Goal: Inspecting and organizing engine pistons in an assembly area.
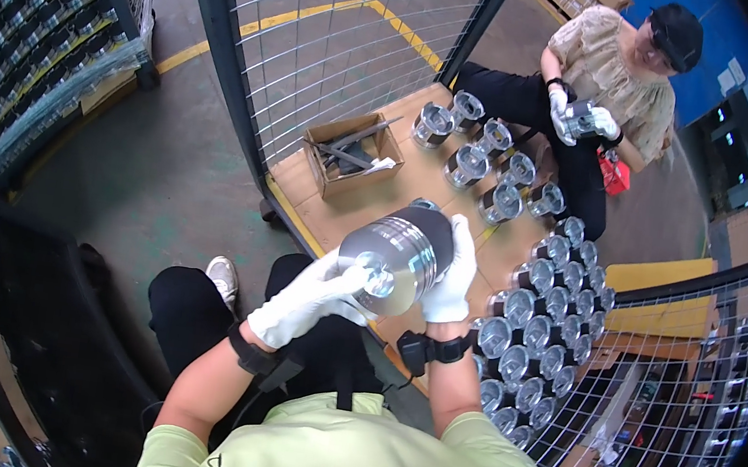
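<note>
Between my gloved hands is a piston point(398, 279), a shiny metal cylinder with a dark coated side and ring grooves, tilted above the near edge of the cardboard-covered platform point(368, 204). My left hand point(314, 296), in a white glove, is closed on its lower left end. From the right side, my white-gloved right hand point(453, 277) wraps round it, with fingers partly hidden behind. Several similar pistons point(468, 166) stand apart on the platform beyond my hands. To the right, many more pistons point(535, 335) stand packed in rows.
An open cardboard box point(351, 155) with dark strips sits at the platform's left. Wire mesh panels point(351, 51) border the platform. Across it, a seated co-worker point(611, 85) holds a piston point(581, 119) in white gloves. A loaded rack point(36, 38) stands at the far left.
</note>
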A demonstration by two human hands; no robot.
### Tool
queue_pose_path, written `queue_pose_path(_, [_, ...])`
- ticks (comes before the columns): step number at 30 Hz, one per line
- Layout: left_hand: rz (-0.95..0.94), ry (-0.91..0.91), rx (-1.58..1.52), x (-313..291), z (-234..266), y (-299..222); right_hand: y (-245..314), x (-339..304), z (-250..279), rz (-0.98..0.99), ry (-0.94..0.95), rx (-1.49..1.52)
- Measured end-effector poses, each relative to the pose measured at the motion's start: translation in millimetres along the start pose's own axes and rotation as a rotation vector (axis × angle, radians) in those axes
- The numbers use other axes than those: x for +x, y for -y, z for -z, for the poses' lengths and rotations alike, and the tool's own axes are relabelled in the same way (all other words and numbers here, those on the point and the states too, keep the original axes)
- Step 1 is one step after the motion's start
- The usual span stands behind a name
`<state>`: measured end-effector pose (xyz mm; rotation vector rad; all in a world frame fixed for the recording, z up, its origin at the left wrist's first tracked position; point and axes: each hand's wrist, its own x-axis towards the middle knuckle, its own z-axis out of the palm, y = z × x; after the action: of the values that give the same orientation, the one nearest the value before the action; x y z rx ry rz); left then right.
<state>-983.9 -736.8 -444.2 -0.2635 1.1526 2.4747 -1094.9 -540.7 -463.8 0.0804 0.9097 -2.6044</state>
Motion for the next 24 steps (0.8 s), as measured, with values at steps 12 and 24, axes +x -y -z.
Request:
queue_pose_path(12, [-0.055,0.305,-0.48,0.6,9.6,20.2,16.0,-16.6,-54.9,0.262,0.347,-0.991])
queue_pose_path(24, [-0.081,0.077,-0.396,4.5,3.4,8.5,1.7,-20.4,-49.9,0.274,0.085,-0.957])
